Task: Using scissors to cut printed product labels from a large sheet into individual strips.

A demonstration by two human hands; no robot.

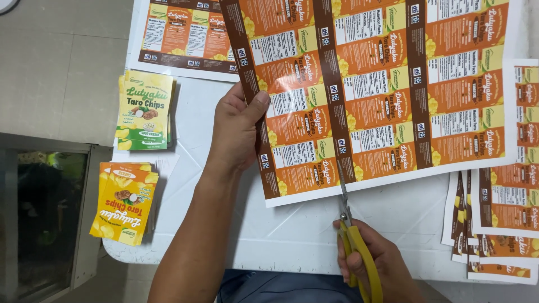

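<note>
yellow-handled scissors (359, 255); orange-brown label sheet (382, 95)

Materials and finish, cutting station

Label sheet (382, 95): glossy printed paper, smooth, catching light. Scissors (352, 235): bare metal blades, yellow plastic handles with a slight sheen. Table (281, 235): white plastic, matt, faintly textured. Cut label stacks (145, 109): glossy paper.

A white table (292, 235) carries everything. On its left edge lie a stack of green-and-yellow cut labels (145, 109) and a stack of yellow-orange cut labels (124, 203). A printed label sheet (188, 36) lies at the top, and overlapping printed sheets (505, 224) lie at the right.
</note>
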